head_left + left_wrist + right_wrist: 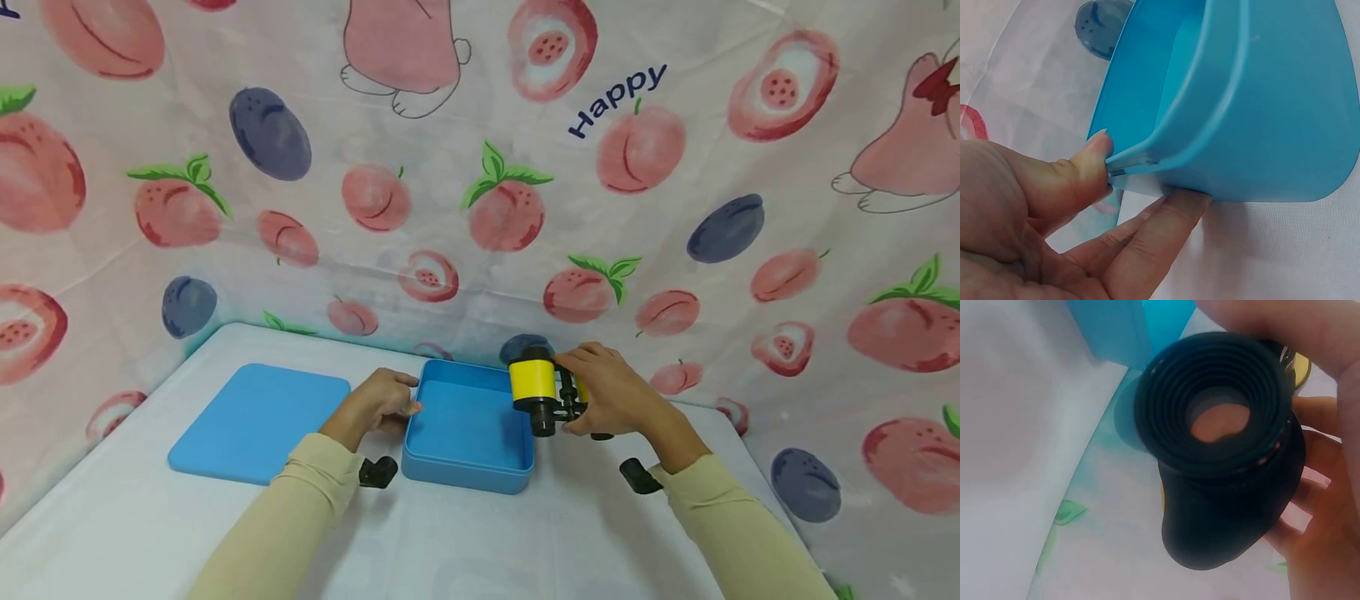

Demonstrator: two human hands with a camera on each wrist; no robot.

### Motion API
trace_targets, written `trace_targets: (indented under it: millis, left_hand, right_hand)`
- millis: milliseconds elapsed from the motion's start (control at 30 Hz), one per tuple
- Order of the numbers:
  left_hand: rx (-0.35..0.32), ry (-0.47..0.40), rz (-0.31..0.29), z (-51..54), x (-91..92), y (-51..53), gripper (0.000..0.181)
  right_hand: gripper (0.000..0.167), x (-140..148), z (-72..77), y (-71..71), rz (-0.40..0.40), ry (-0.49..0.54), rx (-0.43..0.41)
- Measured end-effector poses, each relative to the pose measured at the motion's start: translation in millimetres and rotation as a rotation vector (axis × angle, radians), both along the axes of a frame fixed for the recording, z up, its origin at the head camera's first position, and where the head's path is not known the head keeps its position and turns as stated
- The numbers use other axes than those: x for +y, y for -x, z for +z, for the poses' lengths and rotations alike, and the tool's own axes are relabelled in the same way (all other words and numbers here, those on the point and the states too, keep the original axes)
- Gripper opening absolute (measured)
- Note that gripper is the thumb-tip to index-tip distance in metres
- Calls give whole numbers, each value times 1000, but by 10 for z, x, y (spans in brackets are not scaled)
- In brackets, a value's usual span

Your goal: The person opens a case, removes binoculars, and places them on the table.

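Note:
My right hand [609, 385] grips a pair of yellow and black binoculars [533, 381] by one barrel, held up over the right side of an open blue box [468, 478]. In the right wrist view a black eyepiece of the binoculars [1216, 456] faces the camera, and the fingers [1319, 450] wrap the barrel's far side. My left hand [381, 398] is at the left wall of the box; in the left wrist view its thumb lies on the rim of the box [1241, 106] and its fingers touch the outer wall, pinching it. Nothing lies inside the box.
A flat blue lid [258, 421] lies on the white table [480, 542] to the left of the box. Behind the table hangs a curtain [450, 217] printed with peaches. A black wrist mount [640, 476] sits below each hand.

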State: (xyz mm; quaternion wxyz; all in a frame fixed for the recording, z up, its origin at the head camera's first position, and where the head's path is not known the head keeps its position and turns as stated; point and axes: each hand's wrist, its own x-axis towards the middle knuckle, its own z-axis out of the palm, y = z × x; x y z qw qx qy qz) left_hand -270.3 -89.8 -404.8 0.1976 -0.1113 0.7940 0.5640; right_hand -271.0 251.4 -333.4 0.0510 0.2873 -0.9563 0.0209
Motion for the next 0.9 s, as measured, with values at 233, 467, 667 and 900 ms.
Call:
trace_targets:
  millis: [233,467,667,900]
  left_hand:
    - [-2,10,-6,-2,-13,-11,56]
    - [-5,5,-1,-18,-14,-9,56]
    - [-1,22,-6,-33,-16,1,56]
    - [-5,15,2,-35,-16,10,55]
  right_hand:
    - [94,60,10,-18,-14,-2,3]
    - [93,140,20,-58,-25,-7,13]
    - [91,207,22,-85,-41,-2,3]
    - [96,271,46,-77,-54,0,6]
